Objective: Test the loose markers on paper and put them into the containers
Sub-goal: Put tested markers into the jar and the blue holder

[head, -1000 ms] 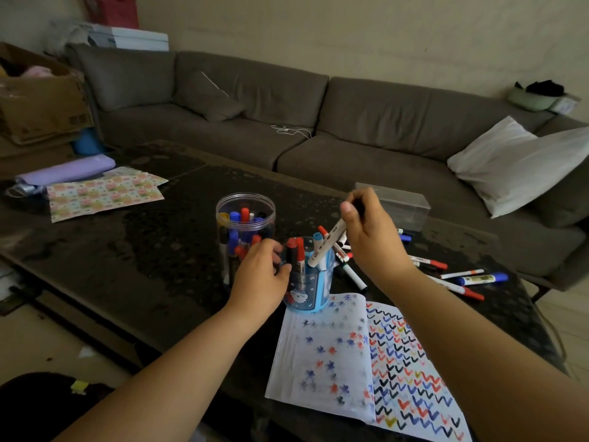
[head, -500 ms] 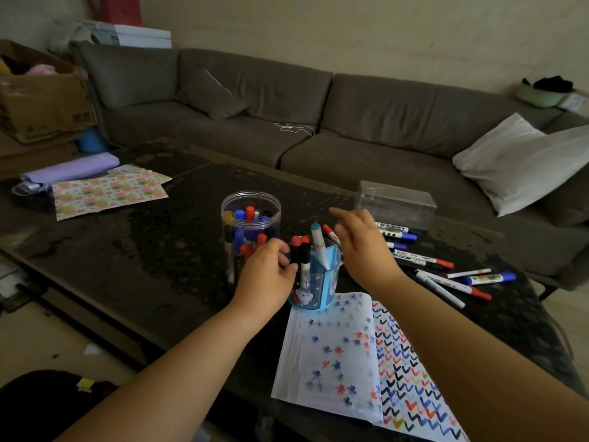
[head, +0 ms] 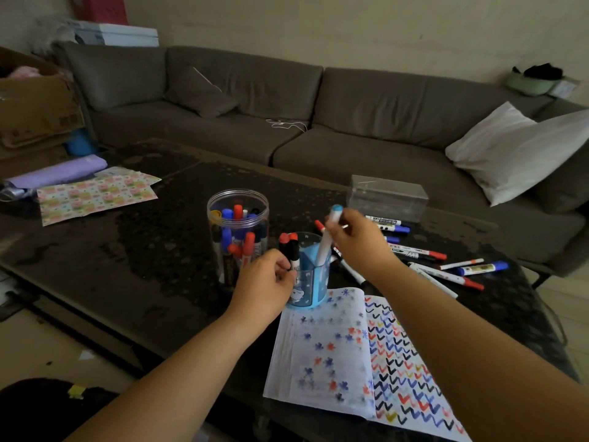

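hands (head: 266,279) 2 | containers (head: 237,237) 3 (one box empty) | paper sheets (head: 322,352) 2 | pillows (head: 516,151) 2

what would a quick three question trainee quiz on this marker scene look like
1. True or false: the right hand holds a light-blue-capped marker standing in the blue pen cup.
2. Which hand steadies the blue pen cup? A) left hand B) right hand C) neither
3. Fill in: the loose markers lie on the table between the open notebook and the clear plastic ____.

Key: 1 true; 2 A; 3 box
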